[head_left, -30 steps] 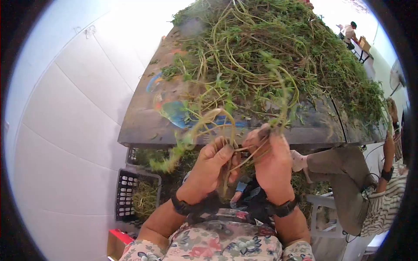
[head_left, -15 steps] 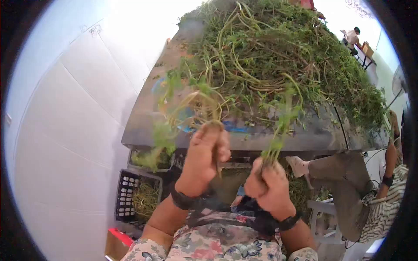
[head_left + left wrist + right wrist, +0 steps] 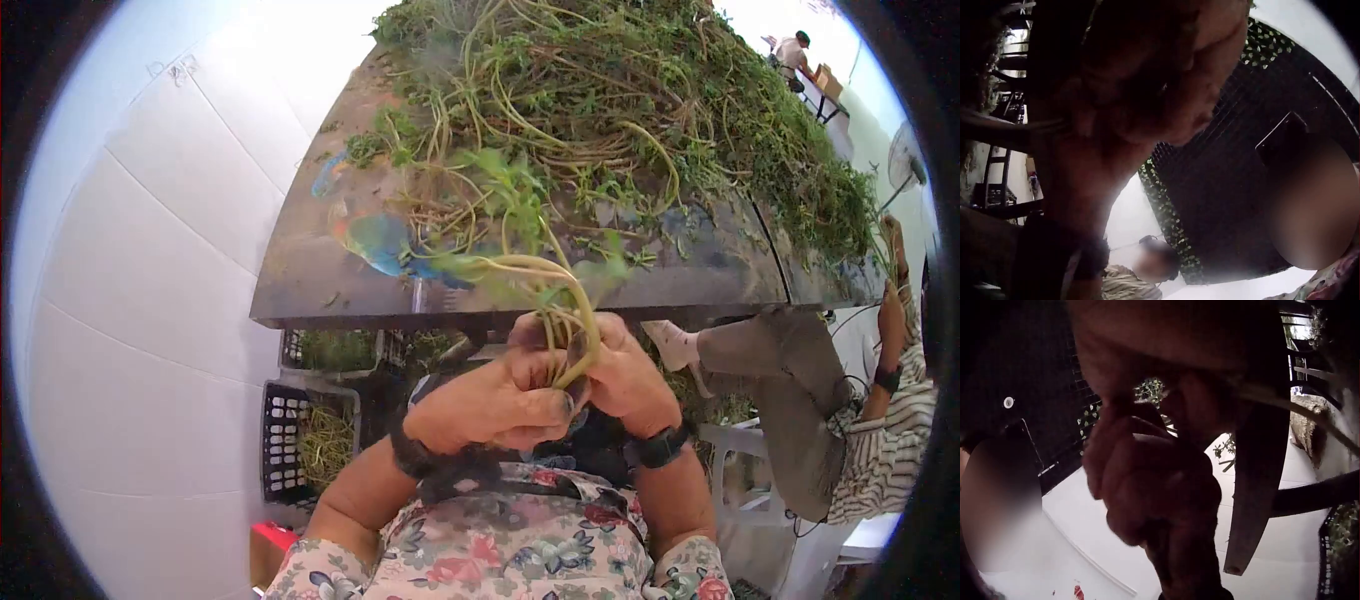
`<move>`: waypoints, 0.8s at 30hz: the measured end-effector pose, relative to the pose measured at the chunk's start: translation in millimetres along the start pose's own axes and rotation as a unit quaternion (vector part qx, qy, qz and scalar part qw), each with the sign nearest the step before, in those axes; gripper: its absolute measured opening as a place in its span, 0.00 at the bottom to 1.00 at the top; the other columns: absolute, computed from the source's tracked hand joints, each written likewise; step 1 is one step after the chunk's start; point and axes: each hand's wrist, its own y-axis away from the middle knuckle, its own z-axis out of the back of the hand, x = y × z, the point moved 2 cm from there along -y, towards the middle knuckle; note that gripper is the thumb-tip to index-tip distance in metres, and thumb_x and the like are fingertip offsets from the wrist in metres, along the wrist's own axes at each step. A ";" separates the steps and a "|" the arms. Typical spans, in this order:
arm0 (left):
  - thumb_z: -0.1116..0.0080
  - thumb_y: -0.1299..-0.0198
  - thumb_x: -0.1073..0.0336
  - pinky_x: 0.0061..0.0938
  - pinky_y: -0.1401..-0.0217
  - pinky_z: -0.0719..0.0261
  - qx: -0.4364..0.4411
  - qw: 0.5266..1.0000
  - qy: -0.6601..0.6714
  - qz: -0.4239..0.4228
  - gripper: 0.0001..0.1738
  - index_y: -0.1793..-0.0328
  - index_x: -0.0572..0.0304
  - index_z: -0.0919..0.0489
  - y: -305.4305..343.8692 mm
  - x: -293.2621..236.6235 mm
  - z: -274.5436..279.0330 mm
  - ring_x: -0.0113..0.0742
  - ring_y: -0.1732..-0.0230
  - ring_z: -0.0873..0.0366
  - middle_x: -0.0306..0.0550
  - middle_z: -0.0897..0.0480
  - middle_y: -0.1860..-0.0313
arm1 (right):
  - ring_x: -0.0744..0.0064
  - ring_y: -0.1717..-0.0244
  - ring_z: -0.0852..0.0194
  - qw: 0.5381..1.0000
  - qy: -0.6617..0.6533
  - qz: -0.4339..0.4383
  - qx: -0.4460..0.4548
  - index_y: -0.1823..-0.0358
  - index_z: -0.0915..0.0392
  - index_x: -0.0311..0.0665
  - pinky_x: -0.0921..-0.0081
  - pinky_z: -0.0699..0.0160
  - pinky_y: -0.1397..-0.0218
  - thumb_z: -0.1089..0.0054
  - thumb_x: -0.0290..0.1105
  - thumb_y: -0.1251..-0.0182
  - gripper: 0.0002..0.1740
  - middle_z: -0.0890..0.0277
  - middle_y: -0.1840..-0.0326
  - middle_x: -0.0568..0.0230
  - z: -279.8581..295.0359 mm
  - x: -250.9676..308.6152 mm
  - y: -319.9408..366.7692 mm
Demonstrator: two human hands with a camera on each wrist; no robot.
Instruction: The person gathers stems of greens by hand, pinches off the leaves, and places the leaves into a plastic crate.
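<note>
Both hands meet just below the table's near edge in the head view, around one small bunch of leafy green plant stems. My left hand grips the lower stems, its thumb lying across the front. Close against it, my right hand holds the same bunch from the other side. The stems rise from between the hands and bend over leftward, their leafy tops above the table edge. Some fingertips hide behind stems and hands. In the dark wrist views, the left hand and right hand show mostly as shadowed fingers.
A big heap of leafy stems covers much of the dark table. Lower left stands a black crate with cut stems, another crate behind it. A seated person is at the right, near a white stool.
Half a second ago the hands were apart, each with stems. They have come together, the left moving right and down, onto one bunch. Earlier, strands stretched between them.
</note>
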 end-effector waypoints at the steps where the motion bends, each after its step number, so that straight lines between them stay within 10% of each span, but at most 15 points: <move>1: 0.49 0.40 0.58 0.13 0.88 0.49 0.035 0.999 0.008 -0.001 0.13 0.63 0.61 0.28 0.7 4.8 5.9 0.16 0.88 0.43 0.31 0.35 0.86 | 0.84 0.65 0.31 1.000 -0.018 0.006 0.006 0.58 0.25 0.33 0.83 0.29 0.62 0.47 0.41 0.36 0.17 0.27 0.66 0.71 1.7 -2.9 -0.2; 13: 0.57 0.34 0.61 0.18 0.69 0.30 -0.333 0.855 -0.319 -0.237 0.15 0.58 0.66 0.25 14.3 -6.2 32.2 0.22 0.73 0.29 0.39 0.23 0.72 | 0.84 0.78 0.41 0.968 -0.132 0.098 -0.190 0.62 0.30 0.38 0.84 0.40 0.74 0.51 0.33 0.35 0.07 0.29 0.70 0.69 -14.4 -1.6 -10.5; 19: 0.53 0.35 0.62 0.18 0.68 0.29 -0.265 0.936 -0.056 -0.226 0.12 0.56 0.64 0.26 12.2 -0.7 32.3 0.22 0.72 0.29 0.39 0.23 0.71 | 0.78 0.80 0.44 0.947 -0.215 0.188 -0.146 0.61 0.35 0.40 0.74 0.38 0.66 0.56 0.48 0.32 0.17 0.40 0.79 0.71 -29.4 3.4 -21.7; 24: 0.54 0.33 0.60 0.18 0.74 0.35 -0.339 0.877 0.083 -0.330 0.11 0.58 0.59 0.28 18.5 -23.8 47.3 0.23 0.77 0.33 0.38 0.27 0.75 | 0.80 0.88 0.55 0.958 -0.268 0.089 -0.048 0.62 0.35 0.43 0.70 0.42 0.75 0.61 0.48 0.30 0.16 0.53 0.89 0.77 -28.6 -18.9 2.6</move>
